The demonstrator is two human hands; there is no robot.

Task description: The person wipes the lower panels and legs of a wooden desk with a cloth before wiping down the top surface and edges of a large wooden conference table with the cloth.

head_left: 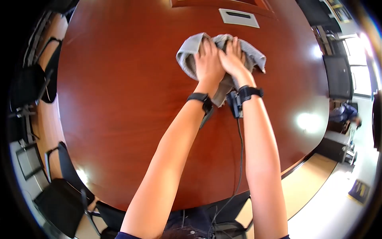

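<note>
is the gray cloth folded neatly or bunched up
Bunched up: the gray cloth shows rumpled folds and uneven edges around both hands on the table.

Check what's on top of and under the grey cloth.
On top: left hand and right hand. Under the cloth: tabletop, visible around its edges. Anything else beneath is covered, can't tell.
</note>
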